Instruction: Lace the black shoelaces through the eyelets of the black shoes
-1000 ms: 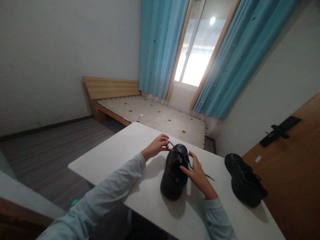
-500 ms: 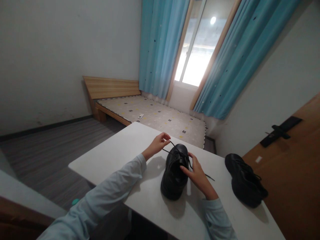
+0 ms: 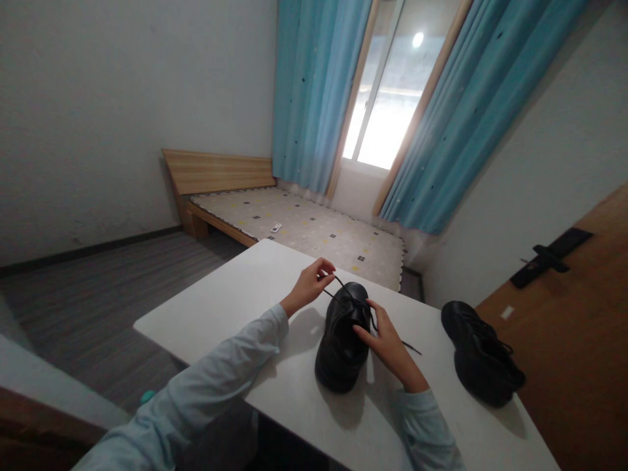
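A black lace-up shoe (image 3: 338, 356) stands upright on the white table (image 3: 210, 307), its toe pointing away from me. To the left of the toe, my left hand (image 3: 313, 280) pinches a black shoelace (image 3: 338, 281) that runs taut from the shoe's eyelets. My right hand (image 3: 385, 333) grips the shoe's right side, thumb at the opening and fingers by the lacing. Another lace end lies on the table to the right of that hand. The second black shoe (image 3: 478, 356) rests near the table's right edge.
Behind the table is a bed (image 3: 314, 222) with a patterned mattress and a small white object (image 3: 276, 227) on it. A wooden door (image 3: 579, 327) with a black handle stands close on the right. Blue curtains (image 3: 318, 91) flank the window.
The pinched lace has shifted slightly in my left hand, which has barely moved. My right hand and both shoes stay in place.
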The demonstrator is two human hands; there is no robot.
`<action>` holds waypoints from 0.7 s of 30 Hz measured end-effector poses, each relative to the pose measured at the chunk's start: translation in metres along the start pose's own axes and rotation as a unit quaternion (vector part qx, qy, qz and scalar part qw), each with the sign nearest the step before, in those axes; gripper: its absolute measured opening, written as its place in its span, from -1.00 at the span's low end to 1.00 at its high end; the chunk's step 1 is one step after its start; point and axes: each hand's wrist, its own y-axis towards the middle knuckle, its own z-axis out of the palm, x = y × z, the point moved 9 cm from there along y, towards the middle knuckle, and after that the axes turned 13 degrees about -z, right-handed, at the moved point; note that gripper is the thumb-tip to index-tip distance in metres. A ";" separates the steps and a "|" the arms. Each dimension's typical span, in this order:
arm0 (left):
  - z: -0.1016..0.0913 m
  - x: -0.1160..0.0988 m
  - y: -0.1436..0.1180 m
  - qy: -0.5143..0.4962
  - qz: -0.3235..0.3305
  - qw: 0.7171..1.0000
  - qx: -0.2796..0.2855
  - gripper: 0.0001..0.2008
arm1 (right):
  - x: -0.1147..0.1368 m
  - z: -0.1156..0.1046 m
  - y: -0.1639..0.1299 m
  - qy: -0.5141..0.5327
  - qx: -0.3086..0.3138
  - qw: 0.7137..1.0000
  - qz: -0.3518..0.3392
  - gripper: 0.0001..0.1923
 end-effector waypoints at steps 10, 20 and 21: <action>-0.003 -0.012 -0.005 0.013 0.017 1.000 -0.020 -0.88 | 0.001 -0.001 0.001 -0.004 -0.011 1.000 -0.008 -0.38; -0.001 -0.018 -0.007 0.029 0.043 0.999 0.010 -0.84 | 0.000 -0.001 0.000 -0.001 -0.015 1.000 -0.023 -0.35; 0.002 -0.017 -0.008 0.020 0.038 0.999 0.029 -0.82 | 0.000 -0.001 0.000 0.000 -0.014 0.999 -0.029 -0.33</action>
